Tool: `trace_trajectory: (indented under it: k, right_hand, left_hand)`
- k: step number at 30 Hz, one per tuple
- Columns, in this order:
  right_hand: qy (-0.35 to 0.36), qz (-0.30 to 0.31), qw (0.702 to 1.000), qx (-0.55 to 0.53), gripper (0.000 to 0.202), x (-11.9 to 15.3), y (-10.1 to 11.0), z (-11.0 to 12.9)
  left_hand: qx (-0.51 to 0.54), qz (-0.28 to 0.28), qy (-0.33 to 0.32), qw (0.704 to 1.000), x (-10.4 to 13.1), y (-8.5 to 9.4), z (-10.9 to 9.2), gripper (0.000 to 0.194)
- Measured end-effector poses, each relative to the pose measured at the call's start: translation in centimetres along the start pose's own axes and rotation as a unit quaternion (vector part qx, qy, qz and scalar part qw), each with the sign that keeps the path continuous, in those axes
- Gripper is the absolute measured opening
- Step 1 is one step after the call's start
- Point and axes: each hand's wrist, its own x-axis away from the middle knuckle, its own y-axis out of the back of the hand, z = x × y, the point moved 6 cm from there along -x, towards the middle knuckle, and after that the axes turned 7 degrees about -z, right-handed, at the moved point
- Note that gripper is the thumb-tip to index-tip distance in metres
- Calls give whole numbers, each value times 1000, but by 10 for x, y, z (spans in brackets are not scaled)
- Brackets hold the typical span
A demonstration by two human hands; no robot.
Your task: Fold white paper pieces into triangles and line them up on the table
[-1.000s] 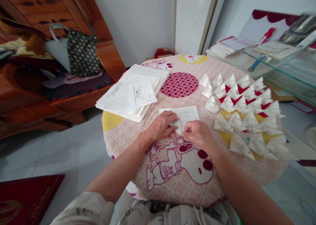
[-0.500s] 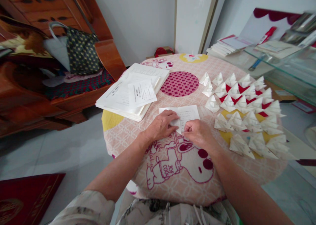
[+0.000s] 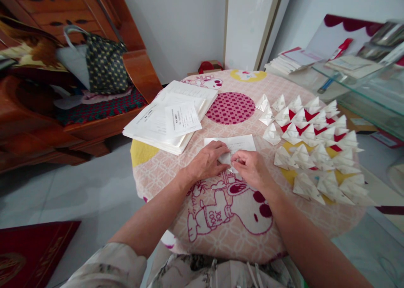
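Note:
A partly folded sheet of paper [image 3: 241, 142] with printed lines lies on the cloth-covered round table in front of me. My left hand [image 3: 210, 158] is closed over its left side, thumb and fingers pinching the near part. From the right, my right hand [image 3: 251, 166] pinches the near edge with thumb and forefinger, close to the left fingertips. Both hands partly hide the folded portion. To the right stand rows of folded paper pieces [image 3: 301, 156], pointed and white. A stack of printed sheets [image 3: 145, 126] is at the left, with a smaller slip [image 3: 183, 118] on top.
The tablecloth [image 3: 217, 244] is pink with a cartoon dog. A glass shelf [image 3: 372, 96] borders the table at the right, near a pile of papers [image 3: 288, 60]. At the left stands a wooden bench [image 3: 139, 69] with a dark patterned bag [image 3: 104, 65] on it.
My right hand has shifted slightly left and away from me, bringing its fingertips nearer my left hand and folding the paper's right side over. The left hand stays almost in place.

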Motion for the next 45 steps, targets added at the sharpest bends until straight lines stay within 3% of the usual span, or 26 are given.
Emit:
trace_trajectory:
  k: [6, 18, 25, 35, 39, 42, 45]
  right_hand:
    - [71, 68, 994, 42, 32, 2, -6, 10]
    - [109, 88, 988, 65, 35, 4, -7, 9]
    - [82, 105, 988, 81, 33, 4, -6, 11]
    - [100, 154, 979, 88, 32, 13, 7, 8]
    - [124, 91, 988, 22, 31, 10, 13, 6]
    - [191, 11, 981, -28, 32, 8, 15, 12]
    - [256, -9, 966, -23, 28, 10, 8, 19]
  left_hand:
    - [17, 5, -6, 1000, -1, 5, -1, 31]
    - [20, -2, 4, 1000, -6, 2, 7, 22]
    - [28, 7, 6, 1000, -4, 5, 4, 28]
    - [41, 0, 14, 999, -2, 4, 8, 33]
    - [39, 6, 17, 999, -3, 5, 6, 33]
    - [35, 9, 15, 999, -4, 6, 4, 32]
    - [32, 4, 11, 999, -4, 6, 3, 29]
